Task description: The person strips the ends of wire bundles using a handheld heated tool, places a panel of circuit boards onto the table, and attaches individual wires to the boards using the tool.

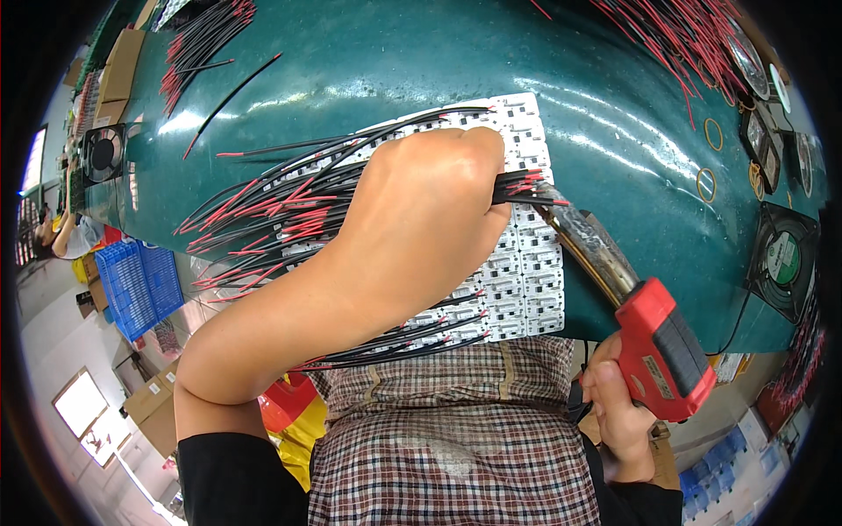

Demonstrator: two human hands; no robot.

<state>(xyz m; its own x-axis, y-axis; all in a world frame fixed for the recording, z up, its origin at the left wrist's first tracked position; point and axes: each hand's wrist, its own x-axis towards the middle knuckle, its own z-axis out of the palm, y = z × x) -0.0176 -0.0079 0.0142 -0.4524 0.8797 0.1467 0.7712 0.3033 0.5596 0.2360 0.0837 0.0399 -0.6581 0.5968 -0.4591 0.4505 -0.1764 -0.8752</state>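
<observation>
My left hand (434,188) is closed round a bunch of thin black wires (517,188) with red tips, whose ends stick out to the right of the fist. Beneath it lies a panel of white circuit boards (539,298), partly covered by my hand and forearm. More wires stretch left from the panel, some along its lower edge. In my right hand (618,399) is a red and black soldering gun (662,351). Its metal barrel points up and left, and the tip is close to the wire ends; whether they touch I cannot tell.
The green tabletop (395,61) carries a wire pile (206,44) at far left and another (675,35) at far right. Rubber bands (712,133) and a black fan (781,263) lie right. A smaller fan (105,156) stands left, above a blue basket (136,285).
</observation>
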